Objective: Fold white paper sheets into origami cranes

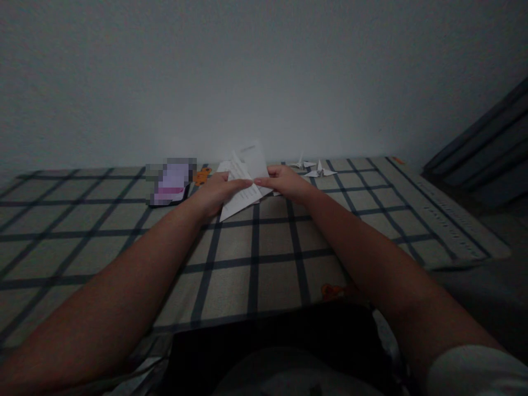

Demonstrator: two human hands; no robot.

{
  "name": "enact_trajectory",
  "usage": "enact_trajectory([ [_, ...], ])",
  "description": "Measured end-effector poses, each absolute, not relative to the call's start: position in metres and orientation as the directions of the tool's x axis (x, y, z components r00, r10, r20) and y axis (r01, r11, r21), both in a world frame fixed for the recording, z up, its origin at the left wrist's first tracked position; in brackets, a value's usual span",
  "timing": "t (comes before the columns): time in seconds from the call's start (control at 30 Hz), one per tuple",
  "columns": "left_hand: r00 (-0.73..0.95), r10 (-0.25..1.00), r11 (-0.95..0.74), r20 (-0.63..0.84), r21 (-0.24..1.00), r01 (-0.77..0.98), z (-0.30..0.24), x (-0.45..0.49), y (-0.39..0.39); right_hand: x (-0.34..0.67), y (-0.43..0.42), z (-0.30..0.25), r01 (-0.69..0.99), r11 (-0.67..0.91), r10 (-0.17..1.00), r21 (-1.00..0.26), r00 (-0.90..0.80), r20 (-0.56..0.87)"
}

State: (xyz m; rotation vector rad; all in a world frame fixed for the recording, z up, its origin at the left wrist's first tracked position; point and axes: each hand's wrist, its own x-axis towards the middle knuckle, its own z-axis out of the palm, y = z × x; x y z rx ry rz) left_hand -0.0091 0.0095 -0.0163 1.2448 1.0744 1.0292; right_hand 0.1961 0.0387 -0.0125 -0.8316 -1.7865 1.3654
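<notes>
A sheet of white printed paper (243, 201), partly folded with a slanting edge, is between my two hands above the checked cloth. My left hand (214, 193) pinches it from the left, thumb on top and pointing right. From the other side my right hand (286, 181) grips the same paper, its thumb tip close to the left one near the middle. The fingers beneath the paper are hidden. Just beyond my right hand, two folded paper cranes (320, 170) rest on the cloth.
A phone (171, 184) with a blurred-out screen lies left of my hands. The checked cloth (272, 269) covers the table, which meets a pale wall (264, 77). Orange printed figures (202, 176) decorate the cloth. Dark folded fabric (487, 143) hangs at the far right.
</notes>
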Motion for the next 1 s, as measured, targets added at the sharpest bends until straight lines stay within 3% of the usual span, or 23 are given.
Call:
enact_trajectory([
  [0.27, 0.201, 0.977, 0.073, -0.073, 0.997, 0.009, -0.0168, -0.0105, 0.0087, 0.1957, 0.0397, -0.0133, 0.074, 0.201, 0.822, -0.977, -0.555, 0.127],
  [0.5, 0.188, 0.981, 0.063, -0.049, 0.995, -0.071, -0.0112, -0.0044, 0.0045, 0.1889, 0.0423, -0.0156, 0.084, 0.358, 0.844, -0.93, -0.456, 0.283],
  [0.67, 0.15, 0.988, 0.052, -0.044, 0.998, -0.047, -0.0099, -0.0036, 0.0046, 0.191, 0.0394, -0.0121, 0.016, 0.262, 0.827, -0.965, -0.519, 0.216],
  [1.0, 0.185, 0.981, 0.063, -0.06, 0.998, -0.007, -0.0169, -0.0106, 0.0112, 0.1931, 0.0355, -0.0085, 0.042, 0.191, 0.839, -0.981, -0.525, 0.141],
])
